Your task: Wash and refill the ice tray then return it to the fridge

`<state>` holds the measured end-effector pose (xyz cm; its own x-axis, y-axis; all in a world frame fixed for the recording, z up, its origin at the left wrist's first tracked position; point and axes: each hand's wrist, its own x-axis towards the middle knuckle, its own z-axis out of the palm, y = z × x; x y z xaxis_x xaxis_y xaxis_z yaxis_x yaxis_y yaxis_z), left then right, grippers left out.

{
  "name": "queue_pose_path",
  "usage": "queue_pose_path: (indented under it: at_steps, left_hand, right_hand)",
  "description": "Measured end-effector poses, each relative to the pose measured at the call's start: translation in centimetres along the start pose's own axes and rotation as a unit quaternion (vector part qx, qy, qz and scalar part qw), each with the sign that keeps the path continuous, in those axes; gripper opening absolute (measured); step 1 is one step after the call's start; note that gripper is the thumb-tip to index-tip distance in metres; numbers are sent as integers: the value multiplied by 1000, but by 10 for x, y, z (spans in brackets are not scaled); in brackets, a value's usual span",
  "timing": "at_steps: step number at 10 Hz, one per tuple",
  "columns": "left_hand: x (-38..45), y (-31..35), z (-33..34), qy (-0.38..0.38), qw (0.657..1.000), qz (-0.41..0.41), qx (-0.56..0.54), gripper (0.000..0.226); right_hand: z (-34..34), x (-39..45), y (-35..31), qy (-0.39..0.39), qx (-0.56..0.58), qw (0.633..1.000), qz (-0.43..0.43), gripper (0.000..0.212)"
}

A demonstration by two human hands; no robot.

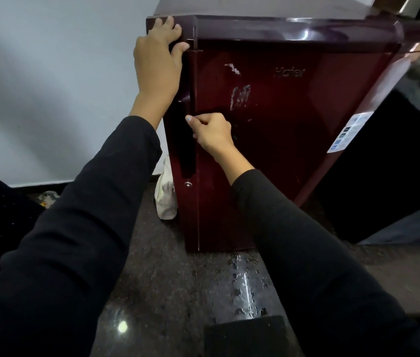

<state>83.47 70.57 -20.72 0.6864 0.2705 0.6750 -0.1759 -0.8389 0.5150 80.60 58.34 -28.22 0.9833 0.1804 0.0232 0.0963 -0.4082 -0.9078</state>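
Fridge (294,140): I see it standing on the dark floor (167,279), dark red, door shut.
Left hand (157,55): laid flat against the fridge's top left corner, fingers fairly straight over the edge, gripping nothing.
Right hand (211,132): fingers curled into the long dark handle (187,140) at the door's left edge.
Ice tray: I cannot see it.
Beside the fridge: a white bag (166,191) against its left side.

Right hand (211,132) fingertips: curled out of sight into the dark handle recess (187,140)
Fridge (294,124) inside: hidden behind the closed door; top cut by the upper edge
Label (350,131) print: too small to read
White bag (165,194): partly behind the fridge
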Motion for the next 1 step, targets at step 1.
queue_pose_path:
  at_steps: [1]
  left_hand:
    - [-22,18,7,52,998,-21,-23,34]
  right_hand:
    - [-22,-10,11,96,-8,995,-20,34]
